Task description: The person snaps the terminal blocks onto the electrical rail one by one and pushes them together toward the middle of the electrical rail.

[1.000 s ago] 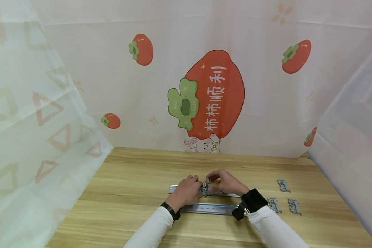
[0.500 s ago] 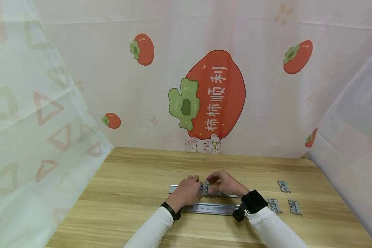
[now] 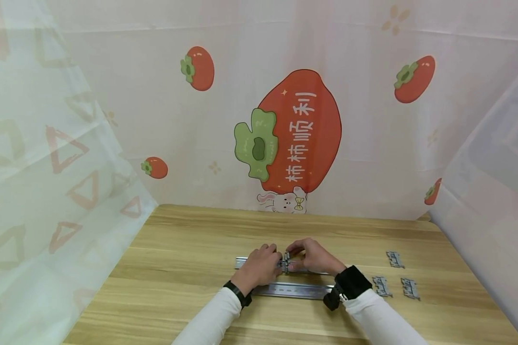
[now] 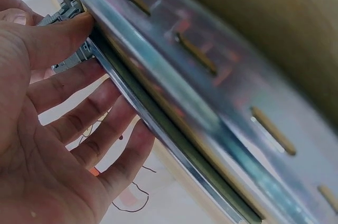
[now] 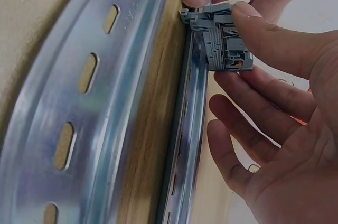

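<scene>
A slotted metal DIN rail (image 3: 241, 262) lies crosswise on the table under both hands. My left hand (image 3: 261, 265) grips it, thumb over the near edge and fingers along the far edge, as the left wrist view shows. Just right of those fingers, a grey DIN-rail terminal block (image 5: 224, 39) stands across the rail. My right hand (image 3: 317, 255) pinches this block between thumb and index finger; the other fingers spread beyond the rail's far edge. In the left wrist view, grey block parts (image 4: 74, 60) show behind the left thumb.
A second, wider slotted rail (image 3: 291, 290) lies parallel on the near side, partly under the wrists. Three loose grey terminal blocks, one at the back (image 3: 395, 259), lie on the table to the right. A printed cloth (image 3: 362, 158) hangs behind the table.
The terminal block's top has come down slightly toward the rail, and the right fingertips have lowered with it. The left hand has stayed in place on the rail.
</scene>
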`<state>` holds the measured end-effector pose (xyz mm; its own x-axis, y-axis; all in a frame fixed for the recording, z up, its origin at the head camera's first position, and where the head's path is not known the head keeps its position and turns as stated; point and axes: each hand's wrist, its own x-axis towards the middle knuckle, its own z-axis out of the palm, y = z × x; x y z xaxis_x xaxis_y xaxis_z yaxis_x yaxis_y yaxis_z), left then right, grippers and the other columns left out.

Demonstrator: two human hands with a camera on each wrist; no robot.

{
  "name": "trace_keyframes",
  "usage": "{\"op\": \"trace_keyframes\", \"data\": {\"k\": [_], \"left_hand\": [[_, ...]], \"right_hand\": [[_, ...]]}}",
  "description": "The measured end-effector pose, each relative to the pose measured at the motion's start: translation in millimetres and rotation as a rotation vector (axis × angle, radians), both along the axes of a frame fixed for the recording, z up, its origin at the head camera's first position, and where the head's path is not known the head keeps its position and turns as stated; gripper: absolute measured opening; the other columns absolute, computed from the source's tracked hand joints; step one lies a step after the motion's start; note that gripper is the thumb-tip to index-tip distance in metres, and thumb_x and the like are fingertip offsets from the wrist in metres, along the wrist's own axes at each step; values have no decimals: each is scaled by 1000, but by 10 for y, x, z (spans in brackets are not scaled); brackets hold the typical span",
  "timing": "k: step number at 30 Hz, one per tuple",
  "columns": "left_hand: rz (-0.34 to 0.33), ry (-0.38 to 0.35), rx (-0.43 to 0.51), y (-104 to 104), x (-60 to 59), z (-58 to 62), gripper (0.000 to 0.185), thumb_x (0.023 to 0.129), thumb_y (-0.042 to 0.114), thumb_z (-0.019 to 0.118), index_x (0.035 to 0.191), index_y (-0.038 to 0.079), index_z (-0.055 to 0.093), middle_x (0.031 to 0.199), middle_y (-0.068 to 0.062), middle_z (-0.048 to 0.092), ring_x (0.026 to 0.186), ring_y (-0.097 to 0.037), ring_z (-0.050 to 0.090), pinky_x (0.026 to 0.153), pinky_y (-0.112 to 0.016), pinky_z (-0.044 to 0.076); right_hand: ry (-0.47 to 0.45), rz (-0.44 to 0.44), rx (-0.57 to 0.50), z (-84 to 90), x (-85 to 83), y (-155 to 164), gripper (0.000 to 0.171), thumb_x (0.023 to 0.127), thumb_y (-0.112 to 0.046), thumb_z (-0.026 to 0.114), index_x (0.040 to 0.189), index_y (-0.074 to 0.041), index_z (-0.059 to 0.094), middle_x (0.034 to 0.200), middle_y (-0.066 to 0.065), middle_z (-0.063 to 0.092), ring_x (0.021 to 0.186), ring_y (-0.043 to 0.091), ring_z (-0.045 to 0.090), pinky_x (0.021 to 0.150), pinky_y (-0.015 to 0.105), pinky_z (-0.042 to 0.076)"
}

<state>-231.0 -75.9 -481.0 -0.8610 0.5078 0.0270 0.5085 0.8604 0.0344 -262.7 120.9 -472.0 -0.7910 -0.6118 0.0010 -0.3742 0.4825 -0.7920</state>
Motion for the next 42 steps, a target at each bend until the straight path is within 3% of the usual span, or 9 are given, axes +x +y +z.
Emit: {"op": "trace_keyframes", "data": {"k": [8,24,42], "left_hand": [[-1,5,4,-3,30,42,31,86,40,66,104,15,68,95,0,53,86,-18,51,68,-35,47],[0,-2,4,-5,38,56,30,86,38,66,105,15,68,96,0,53,86,-18,50,68,-36,48],[6,-19,17,-6,1,20,27,85,37,68,104,17,68,94,2,52,84,-17,49,66,-35,47]], "right_hand": [[64,-1,34,-15,22,-19,40,76,-16,79,111,-4,64,102,3,64,97,24,59,83,42,49],[94,-64,84,-3,97,-71,41,75,-16,79,111,-4,63,100,3,63,96,23,59,83,43,48],[163,-106,125,-39,146,-98,41,73,-16,81,109,-7,64,101,3,65,96,22,61,80,41,49]]}}
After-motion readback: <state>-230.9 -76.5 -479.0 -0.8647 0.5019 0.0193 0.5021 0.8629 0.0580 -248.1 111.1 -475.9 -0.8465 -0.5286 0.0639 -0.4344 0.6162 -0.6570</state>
